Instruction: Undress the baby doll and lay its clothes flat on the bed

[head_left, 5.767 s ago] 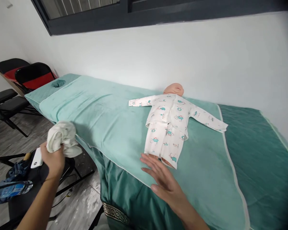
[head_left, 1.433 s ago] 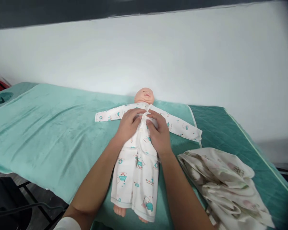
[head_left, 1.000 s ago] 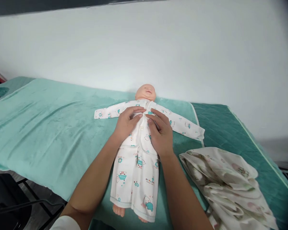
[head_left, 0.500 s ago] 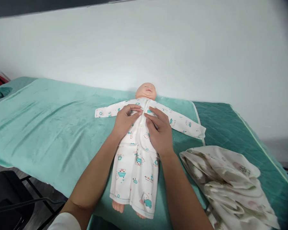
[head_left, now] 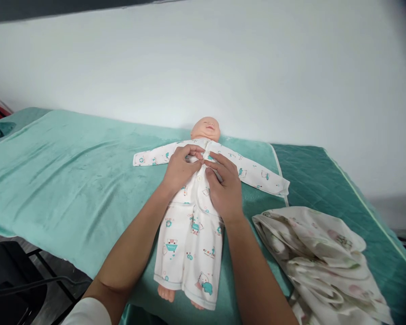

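The printed shirt (head_left: 203, 194) lies on the doll (head_left: 205, 128), which rests face up on the bed's light green cover (head_left: 71, 176), and the work is at the shirt's chest, along the front opening. The left hand (head_left: 182, 168) has its thumb and fingertips nearly closed, pinching the cloth beside the opening; the right hand (head_left: 225, 188), fingers bent and thumb close to them, grips the facing edge just beside it. A fastener between the fingertips is hidden, so whether it is going in or out cannot be told. Just below them a button (head_left: 199, 178) shows on the front.

To do this well, one hand should hold the edge flat and steady while the other tilts the fastener edgewise; lifting the layers slightly off the chest would spare the doll pressure. The edges are best kept level so the front does not skew.

Lower down, the trousers (head_left: 189, 253) lie straight, and a crumpled floral cloth (head_left: 321, 262) sits clear of the right forearm.
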Tool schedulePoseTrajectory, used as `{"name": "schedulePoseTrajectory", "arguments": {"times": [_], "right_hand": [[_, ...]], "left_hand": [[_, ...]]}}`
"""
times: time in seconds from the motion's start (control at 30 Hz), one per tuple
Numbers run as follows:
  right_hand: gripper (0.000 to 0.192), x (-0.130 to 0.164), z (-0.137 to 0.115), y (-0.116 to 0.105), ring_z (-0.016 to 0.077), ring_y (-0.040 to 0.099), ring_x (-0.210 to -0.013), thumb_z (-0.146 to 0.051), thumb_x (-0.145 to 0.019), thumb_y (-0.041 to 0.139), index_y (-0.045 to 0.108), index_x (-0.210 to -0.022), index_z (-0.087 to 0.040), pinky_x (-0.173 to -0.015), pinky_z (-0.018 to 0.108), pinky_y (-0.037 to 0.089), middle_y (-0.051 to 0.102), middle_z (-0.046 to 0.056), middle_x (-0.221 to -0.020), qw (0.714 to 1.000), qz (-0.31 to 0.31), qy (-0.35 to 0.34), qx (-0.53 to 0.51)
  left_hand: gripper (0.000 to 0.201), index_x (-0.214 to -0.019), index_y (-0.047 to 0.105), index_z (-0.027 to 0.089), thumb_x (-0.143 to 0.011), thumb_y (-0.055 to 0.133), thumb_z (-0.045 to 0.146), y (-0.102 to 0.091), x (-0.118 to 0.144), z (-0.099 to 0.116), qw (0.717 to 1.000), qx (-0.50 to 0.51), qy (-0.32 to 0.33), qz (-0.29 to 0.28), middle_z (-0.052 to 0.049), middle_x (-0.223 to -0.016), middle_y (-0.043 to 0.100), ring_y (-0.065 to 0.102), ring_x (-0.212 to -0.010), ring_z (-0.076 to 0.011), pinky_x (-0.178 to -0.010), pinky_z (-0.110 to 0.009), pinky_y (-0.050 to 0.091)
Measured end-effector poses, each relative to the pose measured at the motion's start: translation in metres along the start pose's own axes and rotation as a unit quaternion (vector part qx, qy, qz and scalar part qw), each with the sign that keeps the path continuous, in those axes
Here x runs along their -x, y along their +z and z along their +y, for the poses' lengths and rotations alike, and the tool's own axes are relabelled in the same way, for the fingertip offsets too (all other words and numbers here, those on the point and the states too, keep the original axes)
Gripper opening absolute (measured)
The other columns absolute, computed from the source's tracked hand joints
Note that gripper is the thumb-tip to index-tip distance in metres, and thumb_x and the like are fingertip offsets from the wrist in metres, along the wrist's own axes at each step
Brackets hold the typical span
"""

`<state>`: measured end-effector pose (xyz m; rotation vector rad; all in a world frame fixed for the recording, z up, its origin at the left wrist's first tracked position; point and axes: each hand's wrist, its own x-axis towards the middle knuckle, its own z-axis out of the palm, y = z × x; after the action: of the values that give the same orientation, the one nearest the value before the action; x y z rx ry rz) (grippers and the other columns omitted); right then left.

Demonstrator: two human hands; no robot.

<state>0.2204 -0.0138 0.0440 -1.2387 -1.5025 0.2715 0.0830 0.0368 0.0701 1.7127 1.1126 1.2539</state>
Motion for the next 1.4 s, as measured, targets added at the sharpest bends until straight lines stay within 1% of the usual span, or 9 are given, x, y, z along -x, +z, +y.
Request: {"name": "schedulePoseTrajectory", "arguments": {"times": [0.23, 0.63, 0.77, 0.83, 0.9, 1.03, 1.13, 1.23, 1.4], "right_hand": [[0.022, 0.001, -0.002, 0.0, 0.0239, 0.053, -0.13, -0.022, -0.091, 0.056, 0.069, -0.108, -0.025, -0.115, 0.051, 0.038, 0.063, 0.007, -0.134, 0.999, 0.013, 0.032, -0.023], [0.018, 0.001, 0.0, 0.0, 0.0241, 0.053, -0.13, -0.022, -0.09, 0.056, 0.066, -0.104, -0.025, -0.115, 0.051, 0.037, 0.062, 0.007, -0.133, 0.999, 0.011, 0.033, -0.032], [0.031, 0.001, 0.0, -0.001, 0.0255, 0.052, -0.13, -0.024, -0.09, 0.055, 0.06, -0.121, -0.027, -0.114, 0.053, 0.038, 0.06, 0.008, -0.136, 0.998, 0.014, 0.042, -0.032], [0.04, 0.001, 0.001, 0.0, 0.0258, 0.047, -0.136, -0.026, -0.092, 0.053, 0.056, -0.132, -0.029, -0.116, 0.054, 0.035, 0.055, 0.008, -0.143, 0.999, -0.002, 0.033, -0.017], [0.041, -0.001, 0.003, 0.0, 0.0265, 0.042, -0.141, -0.027, -0.093, 0.05, 0.055, -0.134, -0.03, -0.118, 0.054, 0.031, 0.05, 0.008, -0.148, 0.999, -0.027, 0.023, 0.009], [0.035, -0.004, 0.007, 0.002, 0.0277, 0.042, -0.139, -0.026, -0.093, 0.049, 0.062, -0.125, -0.031, -0.117, 0.055, 0.031, 0.052, 0.006, -0.145, 0.998, -0.051, 0.025, 0.037], [0.029, -0.007, 0.008, 0.003, 0.0265, 0.044, -0.137, -0.027, -0.092, 0.051, 0.063, -0.118, -0.03, -0.116, 0.053, 0.031, 0.054, 0.006, -0.14, 0.998, -0.043, 0.027, 0.022], [0.02, -0.015, 0.01, 0.003, 0.0256, 0.045, -0.135, -0.031, -0.091, 0.056, 0.065, -0.109, -0.029, -0.117, 0.052, 0.031, 0.056, 0.006, -0.135, 0.998, -0.04, 0.052, -0.008], [0.011, -0.03, 0.018, 0.0, 0.0253, 0.048, -0.131, -0.036, -0.088, 0.062, 0.065, -0.093, -0.027, -0.116, 0.051, 0.03, 0.057, 0.006, -0.128, 0.993, -0.075, 0.074, -0.054]], "left_hand": [[0.024, -0.104, 0.07, 0.024, -0.081, 0.07, 0.019, -0.003, 0.003, -0.002, 1.0, -0.002, 0.011, 0.023, -0.004, -0.119, 0.07, 0.058, -0.12, -0.0232, -0.103, -0.037, 0.043], [0.017, -0.103, 0.068, 0.023, -0.086, 0.069, 0.024, -0.007, 0.008, 0.002, 0.997, 0.071, -0.009, -0.028, -0.005, -0.109, 0.076, 0.068, -0.11, -0.0216, -0.097, -0.036, 0.048], [0.016, -0.105, 0.067, 0.023, -0.089, 0.066, 0.025, -0.007, 0.009, 0.002, 0.996, 0.082, -0.004, -0.045, -0.005, -0.108, 0.077, 0.068, -0.112, -0.0218, -0.098, -0.037, 0.048], [0.015, -0.105, 0.067, 0.023, -0.09, 0.065, 0.024, -0.006, 0.009, 0.002, 0.995, 0.087, 0.002, -0.051, -0.006, -0.107, 0.077, 0.069, -0.112, -0.0212, -0.099, -0.036, 0.048], [0.016, -0.105, 0.067, 0.023, -0.089, 0.065, 0.022, -0.005, 0.01, 0.002, 0.995, 0.083, 0.008, -0.057, -0.005, -0.105, 0.078, 0.071, -0.109, -0.0206, -0.099, -0.036, 0.049], [0.017, -0.104, 0.068, 0.023, -0.088, 0.064, 0.02, -0.003, 0.011, 0.002, 0.996, 0.079, 0.011, -0.05, -0.005, -0.1, 0.078, 0.071, -0.104, -0.0197, -0.098, -0.035, 0.05], [0.018, -0.105, 0.068, 0.023, -0.087, 0.064, 0.02, -0.003, 0.011, 0.001, 0.997, 0.078, 0.022, -0.003, -0.003, -0.098, 0.077, 0.069, -0.1, -0.0178, -0.096, -0.033, 0.05], [0.014, -0.1, 0.07, 0.023, -0.087, 0.064, 0.021, -0.003, 0.01, 0.0, 0.998, 0.012, 0.054, 0.036, -0.003, -0.1, 0.073, 0.065, -0.099, -0.0174, -0.094, -0.032, 0.049], [0.008, -0.085, 0.072, 0.024, -0.086, 0.065, 0.019, -0.001, 0.01, -0.001, 0.991, -0.089, 0.088, 0.038, -0.004, -0.101, 0.068, 0.058, -0.108, -0.0215, -0.102, -0.038, 0.043]]}}
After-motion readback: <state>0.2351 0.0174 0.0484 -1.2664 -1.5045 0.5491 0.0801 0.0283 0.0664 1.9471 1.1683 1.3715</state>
